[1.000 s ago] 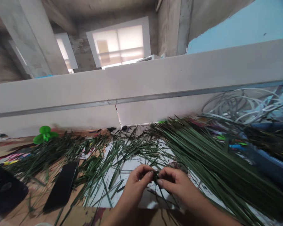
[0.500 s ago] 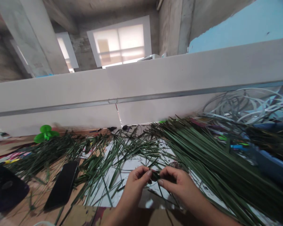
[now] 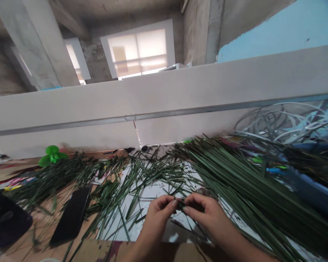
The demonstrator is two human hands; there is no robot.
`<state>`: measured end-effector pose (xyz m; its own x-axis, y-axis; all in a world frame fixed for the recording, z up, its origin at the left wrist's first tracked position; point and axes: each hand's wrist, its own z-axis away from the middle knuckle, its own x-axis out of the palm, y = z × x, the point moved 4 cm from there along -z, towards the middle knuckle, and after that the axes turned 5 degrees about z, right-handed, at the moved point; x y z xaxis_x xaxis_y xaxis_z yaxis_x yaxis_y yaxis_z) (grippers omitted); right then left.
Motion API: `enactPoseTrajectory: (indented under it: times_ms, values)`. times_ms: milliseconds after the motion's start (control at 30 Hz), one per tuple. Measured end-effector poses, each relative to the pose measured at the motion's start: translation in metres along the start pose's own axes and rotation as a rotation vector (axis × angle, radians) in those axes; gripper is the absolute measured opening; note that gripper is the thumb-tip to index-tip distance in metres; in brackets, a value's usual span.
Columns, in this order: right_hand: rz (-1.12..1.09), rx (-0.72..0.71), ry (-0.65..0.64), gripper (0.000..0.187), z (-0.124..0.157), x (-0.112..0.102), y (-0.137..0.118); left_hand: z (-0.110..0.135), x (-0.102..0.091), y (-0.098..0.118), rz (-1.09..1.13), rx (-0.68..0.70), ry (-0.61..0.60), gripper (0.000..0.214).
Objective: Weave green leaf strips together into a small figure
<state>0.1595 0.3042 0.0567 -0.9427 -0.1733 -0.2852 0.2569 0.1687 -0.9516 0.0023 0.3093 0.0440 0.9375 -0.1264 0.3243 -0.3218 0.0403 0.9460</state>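
Both hands meet above the white sheet (image 3: 142, 225) at the lower middle of the head view. My left hand (image 3: 162, 211) is closed, thumb and forefinger pinching the left side of a small dark green piece of leaf (image 3: 180, 204). The right side of that piece is between the thumb and fingers of my right hand (image 3: 200, 209). Fingers cover most of it, so its exact shape is hidden. Cut green leaf strips (image 3: 153, 169) lie scattered just beyond the hands. To the right spreads a large bundle of long leaves (image 3: 235, 178).
On the left lie a black phone (image 3: 71, 216) and a dark case-like object (image 3: 7, 218). A green three-lobed plastic item (image 3: 52, 155) stands near the partition (image 3: 180, 127). At the right are a blue container (image 3: 314, 187) and coiled pale strips (image 3: 287, 122).
The fingers have shifted very slightly around the leaf piece. A thin strip that hung below the hands shows less clearly now. The surroundings look the same.
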Motion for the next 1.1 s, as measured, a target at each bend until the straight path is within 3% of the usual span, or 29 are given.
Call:
enactPoseTrajectory:
  times_ms: [233, 333, 567, 767, 1100]
  values:
    - [-0.009, -0.011, 0.027, 0.019, 0.0, -0.002, -0.001, 0.002, 0.0, -0.001, 0.021, 0.005, 0.021, 0.033]
    - [0.038, -0.02, 0.059, 0.015, 0.001, -0.005, -0.004, 0.002, 0.0, 0.003, -0.098, 0.076, 0.029, 0.034]
    - [0.123, -0.021, 0.07, 0.016, 0.004, -0.005, -0.004, 0.009, 0.004, 0.01, -0.438, 0.198, 0.056, 0.011]
    - [0.105, -0.018, 0.052, 0.018, 0.004, -0.004, -0.002, 0.012, 0.003, 0.01, -0.653, 0.269, 0.089, 0.01]
    - [0.016, 0.008, 0.015, 0.019, 0.002, -0.002, 0.002, 0.012, 0.002, 0.012, -0.688, 0.304, 0.074, 0.011]
